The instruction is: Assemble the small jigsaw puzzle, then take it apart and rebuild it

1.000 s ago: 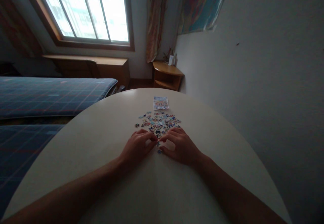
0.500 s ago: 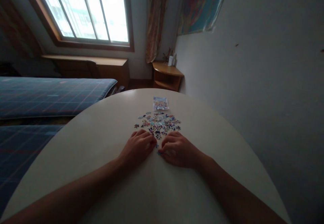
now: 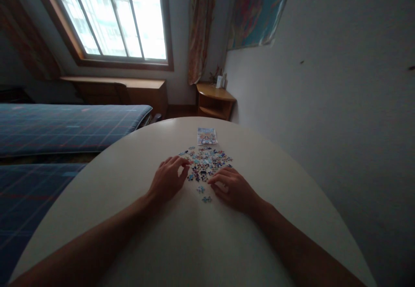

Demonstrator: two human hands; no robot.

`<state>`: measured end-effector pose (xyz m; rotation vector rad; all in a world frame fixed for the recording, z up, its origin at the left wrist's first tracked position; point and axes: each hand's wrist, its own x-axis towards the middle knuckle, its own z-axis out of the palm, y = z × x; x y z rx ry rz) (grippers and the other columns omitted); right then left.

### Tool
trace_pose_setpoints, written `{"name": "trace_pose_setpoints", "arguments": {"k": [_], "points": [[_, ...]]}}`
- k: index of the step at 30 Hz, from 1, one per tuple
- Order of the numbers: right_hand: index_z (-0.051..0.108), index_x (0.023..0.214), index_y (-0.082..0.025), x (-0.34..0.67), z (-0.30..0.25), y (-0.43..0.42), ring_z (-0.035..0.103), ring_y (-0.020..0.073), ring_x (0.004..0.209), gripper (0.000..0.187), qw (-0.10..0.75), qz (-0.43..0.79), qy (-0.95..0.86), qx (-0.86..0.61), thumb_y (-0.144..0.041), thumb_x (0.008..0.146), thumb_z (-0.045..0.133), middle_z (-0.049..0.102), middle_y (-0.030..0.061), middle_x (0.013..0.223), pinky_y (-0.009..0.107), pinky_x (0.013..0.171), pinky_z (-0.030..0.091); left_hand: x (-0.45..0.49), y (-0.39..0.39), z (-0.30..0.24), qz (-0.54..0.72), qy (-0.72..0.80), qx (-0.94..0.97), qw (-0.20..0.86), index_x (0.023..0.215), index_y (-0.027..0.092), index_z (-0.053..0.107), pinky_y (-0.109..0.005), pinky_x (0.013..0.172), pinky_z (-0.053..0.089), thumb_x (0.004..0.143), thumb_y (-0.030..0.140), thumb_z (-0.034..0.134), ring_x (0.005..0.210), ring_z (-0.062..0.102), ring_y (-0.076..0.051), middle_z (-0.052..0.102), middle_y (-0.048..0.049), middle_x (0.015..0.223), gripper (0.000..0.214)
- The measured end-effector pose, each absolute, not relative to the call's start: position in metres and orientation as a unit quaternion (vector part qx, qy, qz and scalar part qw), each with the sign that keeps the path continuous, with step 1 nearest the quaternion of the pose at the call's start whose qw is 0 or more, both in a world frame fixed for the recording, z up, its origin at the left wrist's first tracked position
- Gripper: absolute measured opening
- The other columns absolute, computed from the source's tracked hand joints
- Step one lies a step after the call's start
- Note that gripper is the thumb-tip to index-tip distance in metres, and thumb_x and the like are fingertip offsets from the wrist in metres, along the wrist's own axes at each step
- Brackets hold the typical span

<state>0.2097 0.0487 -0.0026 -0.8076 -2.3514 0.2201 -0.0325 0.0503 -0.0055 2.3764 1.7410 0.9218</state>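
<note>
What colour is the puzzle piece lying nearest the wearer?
The nearest puzzle piece looks mostly bluish in the head view; its finer print is too small to tell.

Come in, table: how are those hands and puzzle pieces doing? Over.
Left hand at left edge of puzzle pile, grip unclear. Right hand near two loose pieces. Pile spread on table. No obstruction seen.

Bare L hand [image 3: 167, 179], bare R hand [image 3: 235, 190], both forearms [image 3: 108, 235] bare, tapering twd wrists [image 3: 264, 208]

Puzzle pieces [image 3: 207, 161] too small for detail
</note>
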Motion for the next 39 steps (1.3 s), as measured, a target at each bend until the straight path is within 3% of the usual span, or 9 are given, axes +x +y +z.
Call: {"name": "trace_pose_setpoints", "arguments": {"k": [3,6,9,13,17,23,27,32,39], "points": [[0.068,0.096,-0.023,0.211,-0.007,0.052,0.063,0.0190,0.091,0.014,0.322,0.078,-0.886,-0.324,-0.015,0.086,0.062,0.071,0.0047,0.092,0.036,0.086,0.048,-0.047,0.065,-0.011,0.274,0.617,0.738,0.014,0.114,0.019,0.062,-0.044,0.098,0.044,0.094,0.028,0.046,0.112,0.057,-0.028,0.065,-0.0101,0.119,0.028],[0.068,0.096,-0.023,0.211,-0.008,0.051,0.062,0.0199,0.093,0.016,0.313,0.080,-0.888,-0.329,-0.014,0.085,0.063,0.071,0.0049,0.093,0.037,0.087,0.048,-0.054,0.073,-0.022,0.234,0.619,0.749,0.036,0.139,0.016,0.046,-0.043,0.108,0.037,0.097,0.026,0.037,0.130,0.048,-0.025,0.056,-0.0106,0.139,0.045],[0.068,0.096,-0.022,0.210,-0.008,0.050,0.062,0.0205,0.094,0.015,0.303,0.087,-0.890,-0.329,-0.014,0.085,0.063,0.071,0.0049,0.093,0.039,0.090,0.047,-0.054,0.074,-0.028,0.212,0.611,0.761,0.048,0.149,0.015,0.033,-0.042,0.114,0.030,0.099,0.027,0.030,0.139,0.038,-0.023,0.049,-0.0106,0.146,0.051],[0.068,0.097,-0.022,0.209,-0.008,0.049,0.061,0.0206,0.095,0.016,0.298,0.100,-0.890,-0.330,-0.013,0.084,0.063,0.071,0.0044,0.095,0.039,0.091,0.046,-0.051,0.067,-0.020,0.191,0.624,0.758,0.007,0.141,0.019,0.046,-0.043,0.110,0.034,0.100,0.027,0.032,0.133,0.046,-0.025,0.054,-0.0101,0.142,0.045],[0.068,0.098,-0.022,0.209,-0.008,0.050,0.061,0.0200,0.095,0.016,0.296,0.102,-0.891,-0.330,-0.014,0.085,0.062,0.071,0.0044,0.096,0.039,0.092,0.046,-0.051,0.059,-0.006,0.157,0.628,0.760,-0.062,0.117,0.021,0.064,-0.044,0.099,0.042,0.100,0.026,0.034,0.115,0.058,-0.027,0.064,-0.0083,0.128,0.035],[0.070,0.105,-0.024,0.207,-0.005,0.045,0.060,0.0189,0.097,0.020,0.286,0.099,-0.912,-0.278,-0.021,0.087,0.062,0.070,0.0054,0.099,0.037,0.091,0.047,-0.058,0.055,0.005,0.086,0.657,0.738,-0.131,0.093,0.017,0.066,-0.041,0.085,0.044,0.098,0.027,0.038,0.094,0.064,-0.027,0.070,-0.0110,0.101,0.031],[0.072,0.104,-0.028,0.207,-0.001,0.042,0.059,0.0187,0.097,0.021,0.260,0.087,-0.928,-0.252,-0.022,0.085,0.064,0.069,0.0029,0.101,0.037,0.092,0.045,-0.064,0.060,0.005,0.104,0.675,0.723,-0.105,0.093,0.018,0.066,-0.040,0.084,0.045,0.095,0.028,0.045,0.094,0.064,-0.027,0.070,-0.0100,0.098,0.023],[0.074,0.097,-0.027,0.206,0.001,0.040,0.059,0.0186,0.096,0.017,0.260,0.091,-0.933,-0.232,-0.024,0.083,0.066,0.070,0.0019,0.096,0.037,0.092,0.045,-0.071,0.069,0.001,0.127,0.707,0.695,-0.014,0.118,0.020,0.063,-0.040,0.089,0.046,0.094,0.028,0.044,0.108,0.059,-0.028,0.071,-0.0086,0.109,0.031],[0.072,0.096,-0.024,0.204,0.001,0.039,0.059,0.0192,0.097,0.016,0.260,0.100,-0.936,-0.215,-0.029,0.081,0.067,0.070,0.0031,0.095,0.038,0.093,0.045,-0.079,0.068,-0.001,0.092,0.688,0.720,0.001,0.112,0.021,0.065,-0.043,0.089,0.046,0.095,0.028,0.037,0.110,0.055,-0.031,0.064,-0.0111,0.118,0.033]]}}
